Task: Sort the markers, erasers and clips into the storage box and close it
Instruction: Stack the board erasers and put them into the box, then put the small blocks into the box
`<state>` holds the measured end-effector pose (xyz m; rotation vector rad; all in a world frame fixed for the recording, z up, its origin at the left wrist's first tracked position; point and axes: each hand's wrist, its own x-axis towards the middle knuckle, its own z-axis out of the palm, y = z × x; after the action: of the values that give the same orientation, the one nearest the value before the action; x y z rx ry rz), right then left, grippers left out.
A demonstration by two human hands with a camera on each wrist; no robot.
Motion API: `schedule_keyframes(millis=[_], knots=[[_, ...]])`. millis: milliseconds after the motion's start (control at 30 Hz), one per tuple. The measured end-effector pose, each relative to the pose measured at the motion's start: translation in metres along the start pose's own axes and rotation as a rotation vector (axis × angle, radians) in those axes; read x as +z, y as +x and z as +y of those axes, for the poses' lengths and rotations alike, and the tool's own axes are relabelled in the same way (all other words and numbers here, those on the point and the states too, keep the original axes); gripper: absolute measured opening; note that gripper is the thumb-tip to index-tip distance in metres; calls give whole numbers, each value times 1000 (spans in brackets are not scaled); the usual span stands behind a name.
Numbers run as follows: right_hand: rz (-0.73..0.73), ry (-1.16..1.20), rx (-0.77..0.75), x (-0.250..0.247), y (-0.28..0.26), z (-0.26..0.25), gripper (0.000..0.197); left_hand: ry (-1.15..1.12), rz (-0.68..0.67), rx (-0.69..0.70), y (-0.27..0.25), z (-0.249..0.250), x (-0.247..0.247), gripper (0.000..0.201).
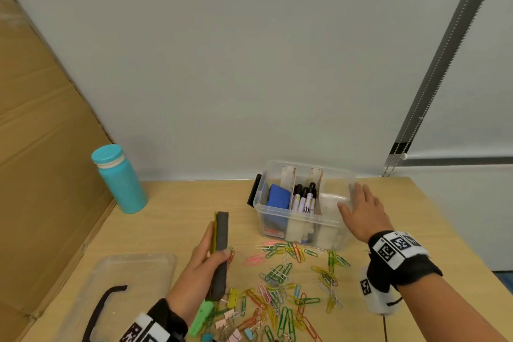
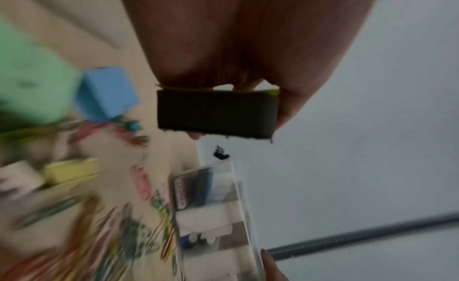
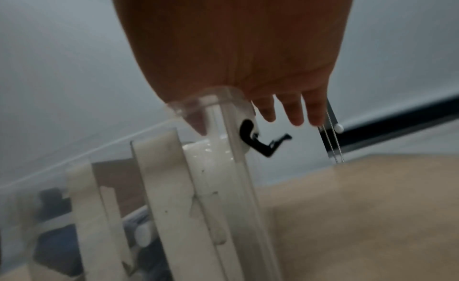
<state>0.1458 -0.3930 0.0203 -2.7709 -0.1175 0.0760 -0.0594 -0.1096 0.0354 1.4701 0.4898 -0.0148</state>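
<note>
Near the table's [image 1: 172, 203] back edge stands the clear storage box [image 1: 302, 226], lid off, with a blue eraser [image 1: 278, 196] in its left compartment and black-capped markers [image 1: 304, 198] in the middle one. Against the box's right wall rests the right hand [image 1: 366, 212], fingers straight. At the front, the left hand [image 1: 198, 272] grips a grey-and-yellow eraser [image 1: 220, 255] above scattered paper clips [image 1: 283, 286] and binder clips [image 1: 230, 322]. Toward the front-left corner lies the clear lid [image 1: 116, 291]; a teal bottle [image 1: 119, 179] stands by the back-left corner.
</note>
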Motion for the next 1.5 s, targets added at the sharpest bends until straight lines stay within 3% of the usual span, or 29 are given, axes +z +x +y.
schedule_keyframes(millis=[133,267,367,633,767,1000,1267,1400,1500], knots=[[-7,169,-27,7,1,2,69,461,33,359,14,53,40,61],[1,149,-9,3,-4,-1,71,713,132,496,59,83,83,56],[33,131,-16,3,-7,-2,76,821,163,440,100,86,107,55],[105,126,-45,4,-8,-2,79,1497,258,392,144,75,135,46],[120,136,-47,5,-9,-2,80,1583,265,326,147,65,146,39],[131,140,-48,6,-9,-3,79,1507,83,221,139,69,137,47],[125,112,-46,2,-11,-5,78,1749,-249,64,132,82,120,46],[106,99,-33,2,-11,-5,78,1848,-313,-45,132,92,132,39],[89,100,-26,3,-10,-5,78,1824,-277,-95,177,71,113,40]])
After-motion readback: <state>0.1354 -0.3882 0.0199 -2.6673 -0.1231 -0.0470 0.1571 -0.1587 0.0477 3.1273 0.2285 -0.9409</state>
